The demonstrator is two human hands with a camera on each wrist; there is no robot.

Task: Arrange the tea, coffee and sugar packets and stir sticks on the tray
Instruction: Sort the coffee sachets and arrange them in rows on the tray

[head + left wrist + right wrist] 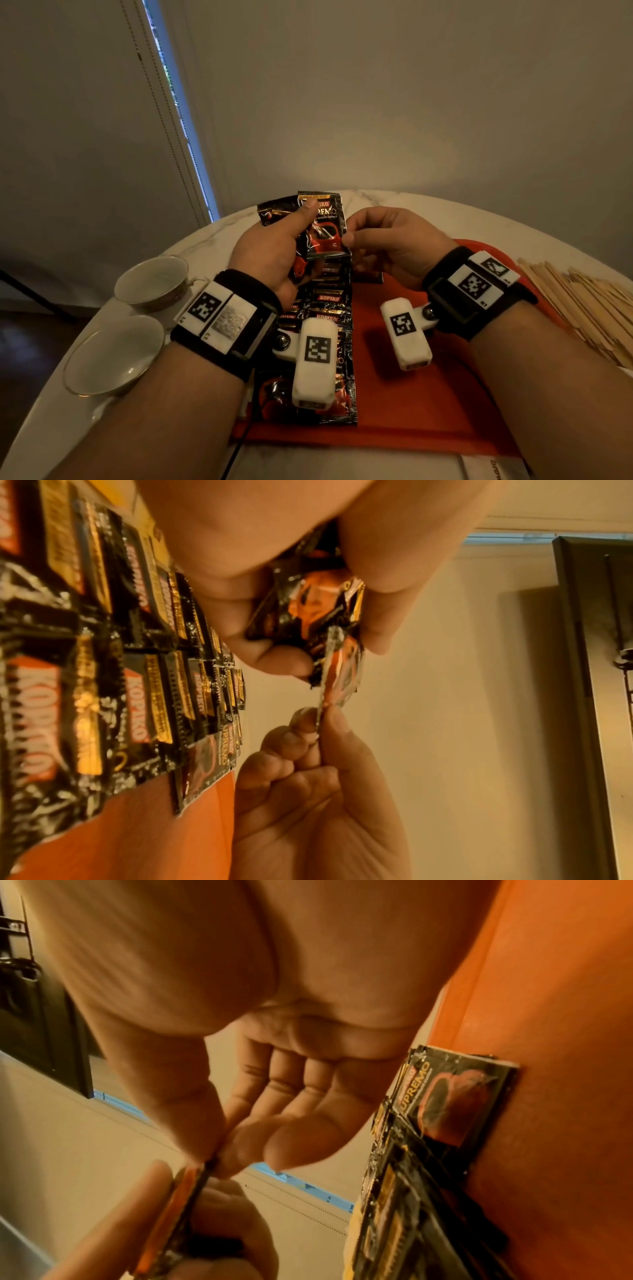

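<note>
1. The round marble table (394,205) is carrying everything here, with the orange tray (428,394) sitting at the near edge, right under both wrists.
2. A column of black coffee packets (329,308) is lying overlapped down the tray's left part, and one more packet (455,1104) is lying beside the column's far end.
3. A heap of wooden stir sticks (582,308) is waiting off the tray's right edge, not yet arranged; two empty white cups (150,281) are standing to the left on the table.
4. The left hand (270,250) is gripping a small bunch of held packets (322,226) above the tray's far end, thumb pressing the front one, fingers curling behind.
5. The right hand (390,246) is pinching the lower right corner of that front packet between thumb and forefinger; the other fingers are curling loosely.
6. By my read, one packet is being peeled off the bunch to join the column.
7. To do it well: the left thumb should be easing off just enough for a single packet to slide free, while the right hand is pulling sideways, not tearing at the crimped seam.
8. The risk I am watching is two slick foil packets coming away together, or the bunch slipping down onto the tidy row.
</note>
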